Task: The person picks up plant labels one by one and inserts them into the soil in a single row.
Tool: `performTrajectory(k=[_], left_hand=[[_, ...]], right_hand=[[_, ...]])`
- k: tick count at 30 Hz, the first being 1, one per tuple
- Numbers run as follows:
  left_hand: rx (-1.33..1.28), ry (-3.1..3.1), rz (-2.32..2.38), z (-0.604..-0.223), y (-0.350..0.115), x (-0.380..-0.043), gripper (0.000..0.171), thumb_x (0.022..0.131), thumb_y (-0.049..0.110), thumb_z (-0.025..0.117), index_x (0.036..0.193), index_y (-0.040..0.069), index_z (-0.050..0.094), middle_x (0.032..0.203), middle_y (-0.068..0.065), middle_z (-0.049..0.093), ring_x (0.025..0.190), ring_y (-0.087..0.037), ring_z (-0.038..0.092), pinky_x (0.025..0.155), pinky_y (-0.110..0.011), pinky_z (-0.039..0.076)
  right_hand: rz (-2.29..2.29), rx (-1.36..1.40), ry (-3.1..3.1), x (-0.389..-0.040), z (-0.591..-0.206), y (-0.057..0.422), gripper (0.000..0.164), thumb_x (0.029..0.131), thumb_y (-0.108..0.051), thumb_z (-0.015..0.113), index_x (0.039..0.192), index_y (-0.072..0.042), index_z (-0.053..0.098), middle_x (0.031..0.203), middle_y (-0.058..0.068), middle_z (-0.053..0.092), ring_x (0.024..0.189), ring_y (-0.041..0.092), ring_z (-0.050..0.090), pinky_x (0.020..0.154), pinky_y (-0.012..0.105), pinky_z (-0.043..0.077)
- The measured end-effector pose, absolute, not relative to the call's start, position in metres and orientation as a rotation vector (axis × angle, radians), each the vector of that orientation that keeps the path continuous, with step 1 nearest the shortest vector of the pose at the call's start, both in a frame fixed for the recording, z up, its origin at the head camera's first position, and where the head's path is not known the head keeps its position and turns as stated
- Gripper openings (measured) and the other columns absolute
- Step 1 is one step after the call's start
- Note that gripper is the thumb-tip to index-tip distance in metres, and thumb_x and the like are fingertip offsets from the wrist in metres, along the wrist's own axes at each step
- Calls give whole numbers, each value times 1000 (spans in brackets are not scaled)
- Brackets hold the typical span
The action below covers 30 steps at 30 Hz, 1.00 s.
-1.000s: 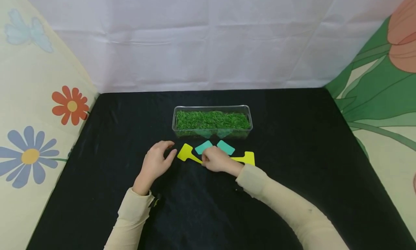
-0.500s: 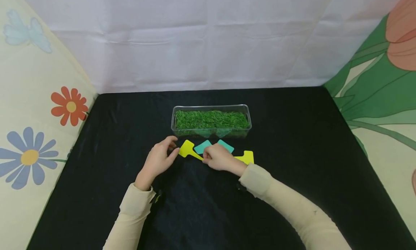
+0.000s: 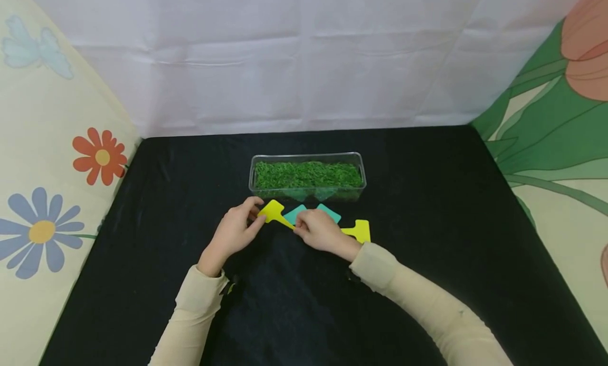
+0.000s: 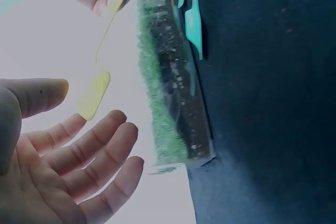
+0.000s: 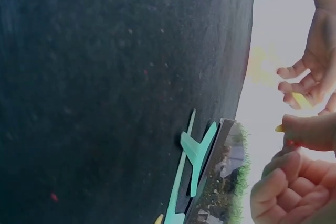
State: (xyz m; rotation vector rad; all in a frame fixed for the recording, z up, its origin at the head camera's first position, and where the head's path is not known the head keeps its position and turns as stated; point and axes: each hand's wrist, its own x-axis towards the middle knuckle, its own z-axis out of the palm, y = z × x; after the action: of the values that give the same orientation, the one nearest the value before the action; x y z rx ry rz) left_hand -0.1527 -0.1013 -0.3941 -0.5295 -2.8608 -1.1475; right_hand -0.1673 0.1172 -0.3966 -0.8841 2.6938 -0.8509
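In the head view a yellow T-shaped plant label spans the space between the hands. My right hand pinches its narrow stem between thumb and curled fingers. My left hand is at the label's broad head; the left wrist view shows the index fingertip touching the head's end, with thumb apart and fingers loosely spread. Two teal plant labels lie behind the right hand, partly covered by it. Another yellow label lies beside the right wrist, its stem partly hidden.
Behind the labels stands a clear rectangular planter box with green grass over dark soil. A black cloth covers the table. A white cloth backdrop rises at the back, with flower-printed panels on both sides.
The held yellow label has lifted slightly, its head tilting up and away. My left hand has moved in to the head's edge. My right hand keeps its pinch on the stem.
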Motion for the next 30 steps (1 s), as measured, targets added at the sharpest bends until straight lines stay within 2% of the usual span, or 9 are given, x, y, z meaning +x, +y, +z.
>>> performTrajectory(k=[16, 26, 30], left_hand=[[-663, -2739, -1129, -375, -102, -159, 30, 87, 11, 61, 113, 1, 53, 93, -9, 64, 78, -20, 62, 66, -34, 50], [-849, -2702, -1086, -360, -100, -165, 42, 84, 14, 65, 120, -1, 51, 110, -14, 58, 94, -26, 58, 78, -37, 49], [-944, -2723, -1040, -352, -99, -171, 39, 85, 17, 65, 118, 1, 53, 110, -12, 58, 95, -24, 58, 81, -37, 47]], right_hand=[[-1045, -923, 2838, -161, -405, 119, 9, 83, -9, 65, 77, -9, 59, 67, -4, 47, 56, 9, 43, 55, 23, 38], [-1186, -993, 2914, -159, -412, 117, 12, 81, -5, 67, 76, -8, 56, 66, -3, 45, 52, 9, 40, 52, 23, 36], [-1241, -1034, 2915, -160, -413, 116, 12, 82, -4, 66, 77, -7, 56, 67, -1, 45, 53, 9, 41, 51, 23, 37]])
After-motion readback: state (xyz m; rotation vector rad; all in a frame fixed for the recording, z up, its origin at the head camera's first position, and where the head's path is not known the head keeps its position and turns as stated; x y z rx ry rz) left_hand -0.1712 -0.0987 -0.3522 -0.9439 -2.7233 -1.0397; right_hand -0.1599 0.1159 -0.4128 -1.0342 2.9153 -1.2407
